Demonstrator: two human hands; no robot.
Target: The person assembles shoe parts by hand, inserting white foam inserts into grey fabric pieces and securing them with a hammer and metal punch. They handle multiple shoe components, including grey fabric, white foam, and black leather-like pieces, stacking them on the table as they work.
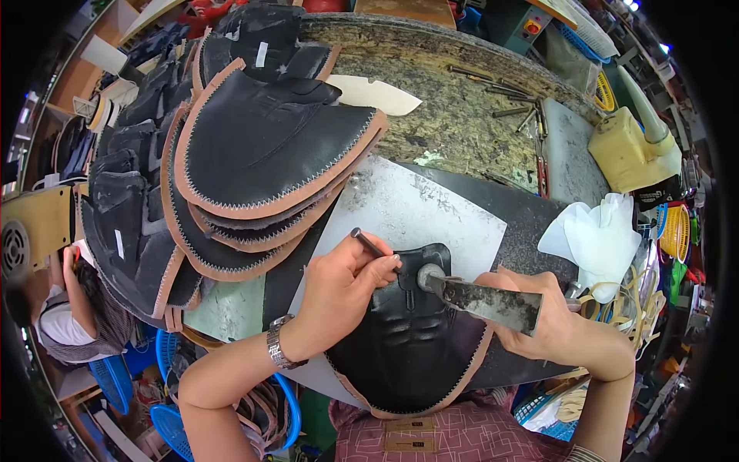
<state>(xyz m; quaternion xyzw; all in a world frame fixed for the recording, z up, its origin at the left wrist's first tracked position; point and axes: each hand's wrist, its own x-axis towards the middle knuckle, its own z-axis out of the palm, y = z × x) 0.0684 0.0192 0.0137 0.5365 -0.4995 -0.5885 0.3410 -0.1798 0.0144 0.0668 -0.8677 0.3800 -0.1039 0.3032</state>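
Note:
A black leather shoe upper (404,358) with a tan, zigzag-stitched border lies in front of me, its narrow tongue end on a light grey board (416,196). My left hand (339,285), wearing a metal watch, pinches a dark metal punch (369,243) by the upper's left side; the punch's lower tip is hidden by the fingers. My right hand (546,316) is wrapped around a hammer (489,302), mostly hiding its handle. The worn steel head hangs over the upper, its round face close to the tongue end. Whether it touches the leather I cannot tell.
Several similar uppers (269,142) are piled at the left. Metal punches (512,92) lie on the worn bench at the back. At right are a yellowish glue bottle (627,150) and white gloves (593,239). Blue baskets (289,416) stand below; a co-worker (69,316) is at far left.

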